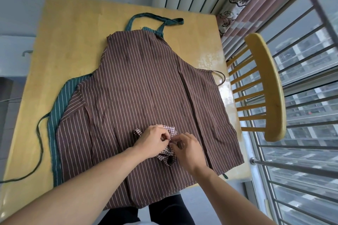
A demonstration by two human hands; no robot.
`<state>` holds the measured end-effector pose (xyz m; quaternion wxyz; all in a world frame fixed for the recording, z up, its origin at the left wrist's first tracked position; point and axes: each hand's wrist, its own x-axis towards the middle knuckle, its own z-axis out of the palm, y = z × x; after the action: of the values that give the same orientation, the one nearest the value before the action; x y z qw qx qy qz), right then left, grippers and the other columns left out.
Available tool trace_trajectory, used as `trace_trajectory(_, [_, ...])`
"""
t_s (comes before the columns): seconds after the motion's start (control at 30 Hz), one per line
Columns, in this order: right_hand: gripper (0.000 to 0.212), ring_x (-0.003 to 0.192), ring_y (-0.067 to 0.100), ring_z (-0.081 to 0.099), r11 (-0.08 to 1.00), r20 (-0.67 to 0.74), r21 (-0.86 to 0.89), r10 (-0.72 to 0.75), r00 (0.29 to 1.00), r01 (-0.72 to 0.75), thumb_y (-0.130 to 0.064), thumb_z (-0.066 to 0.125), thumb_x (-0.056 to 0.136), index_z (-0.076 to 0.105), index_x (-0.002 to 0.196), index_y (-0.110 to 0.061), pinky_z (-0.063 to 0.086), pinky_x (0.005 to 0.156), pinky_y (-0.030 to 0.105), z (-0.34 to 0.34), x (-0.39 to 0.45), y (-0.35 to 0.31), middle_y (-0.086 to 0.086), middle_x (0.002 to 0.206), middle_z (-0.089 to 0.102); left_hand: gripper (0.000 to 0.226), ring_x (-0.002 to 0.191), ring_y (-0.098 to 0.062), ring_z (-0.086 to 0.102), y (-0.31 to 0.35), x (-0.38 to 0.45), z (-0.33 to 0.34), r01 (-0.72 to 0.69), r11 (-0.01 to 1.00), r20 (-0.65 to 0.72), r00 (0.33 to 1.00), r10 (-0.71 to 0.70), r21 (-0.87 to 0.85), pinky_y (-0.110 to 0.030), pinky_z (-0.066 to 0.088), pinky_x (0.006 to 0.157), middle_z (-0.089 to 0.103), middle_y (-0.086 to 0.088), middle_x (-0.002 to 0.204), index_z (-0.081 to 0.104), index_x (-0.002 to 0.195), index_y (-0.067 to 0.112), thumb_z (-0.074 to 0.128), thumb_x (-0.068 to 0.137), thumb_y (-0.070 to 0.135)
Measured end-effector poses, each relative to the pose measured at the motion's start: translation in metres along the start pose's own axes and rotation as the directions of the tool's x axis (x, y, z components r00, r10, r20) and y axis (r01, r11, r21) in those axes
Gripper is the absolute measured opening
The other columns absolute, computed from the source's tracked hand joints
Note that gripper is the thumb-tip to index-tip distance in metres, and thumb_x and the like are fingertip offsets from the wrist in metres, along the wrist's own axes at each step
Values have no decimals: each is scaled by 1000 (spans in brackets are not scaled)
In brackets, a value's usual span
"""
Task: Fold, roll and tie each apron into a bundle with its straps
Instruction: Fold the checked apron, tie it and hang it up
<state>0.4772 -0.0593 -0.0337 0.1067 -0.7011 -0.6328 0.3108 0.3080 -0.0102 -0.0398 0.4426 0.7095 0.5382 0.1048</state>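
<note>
Checked red-and-white cloth, a small bundle (167, 144), sits on top of a brown striped apron (146, 97) near the front edge of the table (73, 33). Both hands meet over it: the left hand (155, 139) and the right hand (188, 150) each have fingers curled in and pinching what looks like its strap, right where the fingertips touch. A loop of the checked cloth pokes out to the left of the left hand, and more hangs loose below the right.

By the look of it, this first apron is already folded and rolled, and the tying is under way but not finished. The brown apron lies flat and spread out, untouched, and under it a green striped apron (60, 107) shows along the left side, its neck loop at the far end. Both are left to do.

Beside the table stands a wooden chair (270, 86), by the barred window (311, 60).
</note>
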Motion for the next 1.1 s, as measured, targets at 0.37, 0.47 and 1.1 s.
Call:
trace_trajectory(0.37, [16, 86, 1, 66, 991, -26, 132, 9, 1000, -5, -19, 79, 88, 79, 104, -21, 55, 80, 18, 4, 0, -2, -16, 95, 67, 5, 90, -7, 62, -9, -2, 1, 29, 997, 22, 999, -28, -72, -30, 54, 90, 60, 11, 95, 76, 89, 19, 76, 89, 14])
trace_trajectory(0.47, [16, 86, 1, 68, 989, -25, 151, 7, 1000, -4, -17, 81, 85, 81, 102, -19, 56, 82, 18, 5, 0, -1, -13, 96, 72, 4, 95, -4, 59, -11, -1, 2, 36, 997, 24, 999, -34, -73, -25, 47, 96, 62, 10, 100, 78, 91, 19, 76, 90, 15])
trace_trajectory(1.1, [4, 72, -2, 62, 989, -113, 138, 69, 991, -53, -18, 73, 93, 74, 94, -22, 47, 64, 13, 6, -8, -4, -17, 81, 68, 7, 84, -3, 61, -8, -1, 7, 30, 996, 5, 1000, -29, -85, -28, 56, 85, 59, 11, 94, 72, 86, 21, 74, 90, 16])
